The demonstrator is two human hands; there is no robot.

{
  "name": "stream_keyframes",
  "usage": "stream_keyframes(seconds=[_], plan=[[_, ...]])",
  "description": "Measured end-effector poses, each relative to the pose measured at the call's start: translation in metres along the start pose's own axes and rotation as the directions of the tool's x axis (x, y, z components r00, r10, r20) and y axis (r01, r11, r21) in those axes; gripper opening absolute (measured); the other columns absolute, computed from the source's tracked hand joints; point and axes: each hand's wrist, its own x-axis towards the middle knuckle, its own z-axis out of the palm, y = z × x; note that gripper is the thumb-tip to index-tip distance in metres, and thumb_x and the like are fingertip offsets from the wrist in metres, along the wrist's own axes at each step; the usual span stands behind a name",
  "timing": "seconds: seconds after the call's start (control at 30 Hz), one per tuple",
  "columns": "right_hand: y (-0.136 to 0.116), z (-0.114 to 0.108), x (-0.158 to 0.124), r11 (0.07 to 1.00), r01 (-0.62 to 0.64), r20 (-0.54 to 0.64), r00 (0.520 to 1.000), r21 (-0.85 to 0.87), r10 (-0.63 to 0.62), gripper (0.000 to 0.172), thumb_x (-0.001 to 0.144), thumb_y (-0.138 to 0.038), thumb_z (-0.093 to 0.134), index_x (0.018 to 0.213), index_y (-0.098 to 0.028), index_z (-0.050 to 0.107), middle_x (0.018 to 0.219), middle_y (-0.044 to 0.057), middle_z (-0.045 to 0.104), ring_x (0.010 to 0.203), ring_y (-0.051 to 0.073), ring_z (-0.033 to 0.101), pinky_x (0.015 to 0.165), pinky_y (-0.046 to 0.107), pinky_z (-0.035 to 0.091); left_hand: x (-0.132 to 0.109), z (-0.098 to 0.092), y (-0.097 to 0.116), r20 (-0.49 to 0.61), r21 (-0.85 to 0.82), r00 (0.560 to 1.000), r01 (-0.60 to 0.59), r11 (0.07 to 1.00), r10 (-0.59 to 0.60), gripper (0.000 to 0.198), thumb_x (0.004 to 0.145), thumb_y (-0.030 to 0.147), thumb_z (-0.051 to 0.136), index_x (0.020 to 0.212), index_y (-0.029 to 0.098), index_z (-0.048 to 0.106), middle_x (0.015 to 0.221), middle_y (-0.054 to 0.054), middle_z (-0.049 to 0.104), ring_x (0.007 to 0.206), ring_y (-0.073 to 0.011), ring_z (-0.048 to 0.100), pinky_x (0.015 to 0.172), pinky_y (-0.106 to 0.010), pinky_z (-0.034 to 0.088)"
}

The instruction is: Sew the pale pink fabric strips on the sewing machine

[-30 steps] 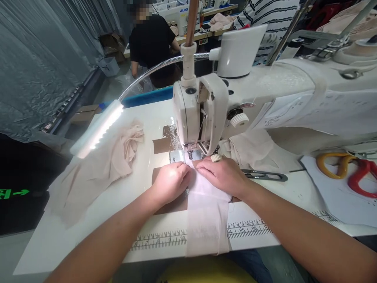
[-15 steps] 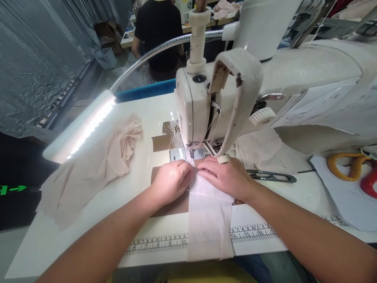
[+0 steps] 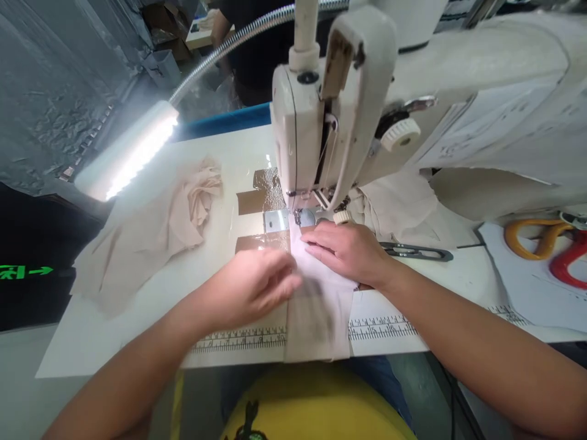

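A pale pink fabric strip (image 3: 318, 318) runs from under the presser foot (image 3: 298, 217) of a white sewing machine (image 3: 293, 134) toward me and hangs over the table's front edge. My right hand (image 3: 346, 250) is closed on the strip's right side just before the foot, fingers bent and pressed together. Off the strip's left edge, my left hand (image 3: 257, 284) is blurred by motion, half curled, with a gap between thumb and fingers and nothing visible in it. Whether its fingertips touch the fabric I cannot tell.
Crumpled beige fabric (image 3: 174, 220) lies left under a lit lamp (image 3: 132, 150). More fabric (image 3: 403, 205) sits right of the needle. Dark thread snips (image 3: 417, 251) and scissors with orange and red handles (image 3: 536, 238) lie right. A printed ruler (image 3: 380, 329) lines the front edge. A person (image 3: 261, 55) is behind.
My left hand has come away from beside the presser foot, back toward me and slightly left. My right hand stays on the fabric. The whole view has tilted downward.
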Motion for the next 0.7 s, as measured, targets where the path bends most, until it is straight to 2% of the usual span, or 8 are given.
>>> stream_keyframes(seconds=[0.1, 0.2, 0.27, 0.33, 0.47, 0.57, 0.63, 0.7], plan=[[0.001, 0.001, -0.001, 1.0, 0.014, 0.025, 1.0, -0.025, -0.013, 0.021, 0.089, -0.03, 0.054, 0.093, -0.022, 0.073, 0.085, 0.0, 0.07, 0.076, 0.012, 0.062, 0.059, 0.024, 0.038, -0.05, 0.006, 0.02, 0.295, -0.171, 0.947, -0.08, 0.982, 0.128, 0.023, 0.091, 0.04, 0.05, 0.1, 0.022, 0.062, 0.087, -0.002, 0.066, 0.073, -0.0146, 0.06, 0.065, -0.023, 0.047], [0.001, 0.003, -0.001, 0.999, 0.0, 0.05, 0.999, -0.051, 0.002, 0.022, 0.089, -0.031, 0.054, 0.093, -0.022, 0.074, 0.083, 0.0, 0.068, 0.075, 0.013, 0.061, 0.057, 0.025, 0.037, -0.088, 0.049, 0.005, 0.45, -0.27, 0.886, 0.015, 0.963, 0.112, 0.031, 0.095, 0.039, 0.041, 0.113, 0.024, 0.061, 0.098, -0.005, 0.068, 0.086, -0.0188, 0.064, 0.076, -0.026, 0.05], [0.001, 0.003, -0.001, 0.998, -0.005, 0.063, 0.998, -0.06, 0.009, 0.022, 0.089, -0.031, 0.054, 0.092, -0.023, 0.074, 0.082, 0.0, 0.068, 0.075, 0.013, 0.061, 0.056, 0.025, 0.035, -0.098, 0.091, -0.02, 0.428, -0.211, 0.893, 0.247, 0.946, -0.138, 0.039, 0.098, 0.042, 0.032, 0.12, 0.024, 0.058, 0.106, -0.007, 0.067, 0.096, -0.0221, 0.063, 0.082, -0.031, 0.051], [0.0, 0.003, -0.002, 0.998, -0.01, 0.068, 0.998, -0.065, 0.014, 0.021, 0.088, -0.031, 0.054, 0.092, -0.023, 0.073, 0.082, -0.001, 0.067, 0.075, 0.013, 0.06, 0.056, 0.025, 0.034, -0.095, 0.133, -0.046, 0.337, -0.173, 0.887, 0.388, 0.905, -0.316, 0.043, 0.093, 0.051, 0.04, 0.122, 0.023, 0.056, 0.114, -0.009, 0.065, 0.104, -0.0274, 0.061, 0.088, -0.039, 0.051], [-0.001, 0.003, -0.002, 0.997, -0.017, 0.069, 0.997, -0.071, 0.022, 0.021, 0.088, -0.031, 0.054, 0.093, -0.023, 0.073, 0.082, -0.001, 0.067, 0.076, 0.013, 0.06, 0.057, 0.025, 0.034, -0.067, 0.189, -0.065, 0.043, -0.299, 0.934, 0.351, 0.887, -0.355, 0.04, 0.084, 0.054, 0.055, 0.111, 0.025, 0.061, 0.115, -0.006, 0.065, 0.107, -0.0282, 0.058, 0.097, -0.043, 0.046], [-0.003, 0.002, -0.002, 0.997, -0.015, 0.075, 0.997, -0.076, 0.021, 0.021, 0.088, -0.03, 0.053, 0.093, -0.023, 0.073, 0.082, 0.0, 0.067, 0.076, 0.013, 0.059, 0.059, 0.026, 0.035, -0.06, 0.194, -0.055, -0.022, -0.332, 0.942, 0.309, 0.891, -0.335, 0.032, 0.091, 0.049, 0.045, 0.099, 0.025, 0.064, 0.102, -0.004, 0.068, 0.1, -0.0243, 0.06, 0.094, -0.039, 0.048], [-0.003, 0.002, -0.002, 0.997, -0.012, 0.074, 0.997, -0.074, 0.017, 0.021, 0.088, -0.03, 0.053, 0.093, -0.023, 0.072, 0.083, 0.0, 0.067, 0.076, 0.013, 0.059, 0.06, 0.026, 0.036, -0.071, 0.18, -0.044, 0.046, -0.368, 0.962, 0.266, 0.891, -0.268, 0.033, 0.094, 0.044, 0.04, 0.092, 0.022, 0.064, 0.091, -0.003, 0.069, 0.09, -0.0209, 0.063, 0.083, -0.033, 0.052], [-0.003, 0.002, -0.003, 0.998, -0.011, 0.071, 0.997, -0.067, 0.016, 0.021, 0.088, -0.03, 0.053, 0.092, -0.023, 0.072, 0.083, 0.0, 0.068, 0.075, 0.014, 0.059, 0.061, 0.026, 0.036, -0.091, 0.155, -0.033, 0.204, -0.437, 0.975, 0.175, 0.882, -0.092, 0.032, 0.094, 0.036, 0.037, 0.086, 0.018, 0.062, 0.085, -0.003, 0.068, 0.079, -0.0173, 0.062, 0.072, -0.027, 0.053]])
